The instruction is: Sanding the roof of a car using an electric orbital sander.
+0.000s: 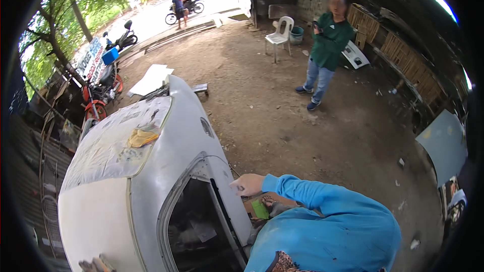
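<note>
One stripped, grey-primed car body [151, 171] filled the yard's foreground, and the person's right hand [247, 184], in a blue sleeve, rested against its rear pillar beside the empty window opening, fingers loosely curled and grasping nothing that could be seen. The left hand [96, 264] barely showed at the lower edge, resting on the roof; whether its fingers were released or clenched could not be told. Judging by the patchy roof, sanding looked well begun but unfinished, with no paint yet on. One yellow cloth [142, 137] lay on the roof. One white plastic chair [280, 34] stood beyond, one bystander in green [326, 50] watched, and at least three motorbikes were parked or passing.
</note>
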`<action>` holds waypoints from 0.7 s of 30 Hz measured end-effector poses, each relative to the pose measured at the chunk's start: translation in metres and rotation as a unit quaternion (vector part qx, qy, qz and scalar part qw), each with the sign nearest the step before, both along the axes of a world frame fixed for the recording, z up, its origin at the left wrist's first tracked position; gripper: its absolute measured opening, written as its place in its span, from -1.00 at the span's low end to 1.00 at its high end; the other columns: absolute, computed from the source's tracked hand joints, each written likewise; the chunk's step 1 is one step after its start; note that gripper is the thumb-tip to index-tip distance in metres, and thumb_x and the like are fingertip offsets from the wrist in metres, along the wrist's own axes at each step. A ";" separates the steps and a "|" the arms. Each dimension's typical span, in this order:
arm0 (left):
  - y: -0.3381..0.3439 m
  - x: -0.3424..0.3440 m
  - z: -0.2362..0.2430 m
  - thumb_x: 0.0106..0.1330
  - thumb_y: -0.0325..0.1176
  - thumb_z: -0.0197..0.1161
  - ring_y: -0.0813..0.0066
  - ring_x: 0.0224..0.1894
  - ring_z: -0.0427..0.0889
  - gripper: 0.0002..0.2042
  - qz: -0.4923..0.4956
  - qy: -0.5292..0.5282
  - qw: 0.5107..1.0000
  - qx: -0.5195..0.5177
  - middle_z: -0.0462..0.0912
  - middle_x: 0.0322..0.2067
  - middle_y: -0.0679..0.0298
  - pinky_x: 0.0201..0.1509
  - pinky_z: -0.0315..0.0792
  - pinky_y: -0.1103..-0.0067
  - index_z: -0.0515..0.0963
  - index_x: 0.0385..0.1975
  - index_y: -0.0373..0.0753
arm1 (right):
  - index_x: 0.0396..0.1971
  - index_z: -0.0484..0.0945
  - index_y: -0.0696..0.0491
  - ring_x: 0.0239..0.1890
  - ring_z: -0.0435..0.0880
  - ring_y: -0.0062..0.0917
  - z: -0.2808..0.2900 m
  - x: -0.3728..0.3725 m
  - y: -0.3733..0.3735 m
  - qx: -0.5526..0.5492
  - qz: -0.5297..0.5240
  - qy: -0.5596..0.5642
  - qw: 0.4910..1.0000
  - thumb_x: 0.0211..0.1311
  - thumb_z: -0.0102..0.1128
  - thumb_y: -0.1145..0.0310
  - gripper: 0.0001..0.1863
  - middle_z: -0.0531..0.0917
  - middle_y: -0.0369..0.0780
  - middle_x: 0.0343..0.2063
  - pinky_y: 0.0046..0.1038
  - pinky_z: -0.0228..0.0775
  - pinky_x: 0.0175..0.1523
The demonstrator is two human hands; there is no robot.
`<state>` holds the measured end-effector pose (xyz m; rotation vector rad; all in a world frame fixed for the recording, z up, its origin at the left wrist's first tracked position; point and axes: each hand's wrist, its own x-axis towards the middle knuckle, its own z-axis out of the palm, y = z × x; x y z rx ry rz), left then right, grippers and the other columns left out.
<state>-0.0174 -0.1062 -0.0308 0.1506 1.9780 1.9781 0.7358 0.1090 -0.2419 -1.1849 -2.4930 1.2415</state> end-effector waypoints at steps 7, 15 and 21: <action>-0.074 0.015 -0.003 0.40 -0.32 0.27 0.23 0.30 0.51 -0.39 0.031 0.235 0.926 -0.294 0.43 0.35 0.11 0.35 0.46 0.39 0.28 0.43 -0.26 | 0.00 0.69 0.12 -0.37 0.74 -0.27 -0.239 0.229 -0.180 -0.390 -0.449 -0.200 0.779 0.26 0.29 0.18 -0.59 0.74 -0.08 -0.32 -0.22 0.61 -0.33; -0.103 0.012 -0.010 0.40 -0.31 0.26 0.25 0.33 0.47 -0.40 0.059 0.256 0.909 -0.323 0.42 0.36 0.10 0.41 0.37 0.41 0.28 0.42 -0.28 | 0.09 0.67 0.07 -0.35 0.69 -0.35 -0.230 0.229 -0.188 -0.398 -0.532 -0.103 0.740 0.29 0.29 0.30 -0.61 0.73 -0.14 -0.28 -0.28 0.64 -0.22; -0.262 -0.028 -0.006 0.40 -0.31 0.25 0.26 0.36 0.44 -0.40 0.140 0.240 0.910 -0.309 0.41 0.37 0.08 0.46 0.31 0.43 0.28 0.42 -0.29 | 0.00 0.69 0.08 0.02 0.75 -0.23 -0.160 0.087 -0.016 -0.085 -0.349 -0.059 0.931 0.19 0.28 0.28 -0.62 0.75 0.02 -0.08 -0.33 0.57 0.12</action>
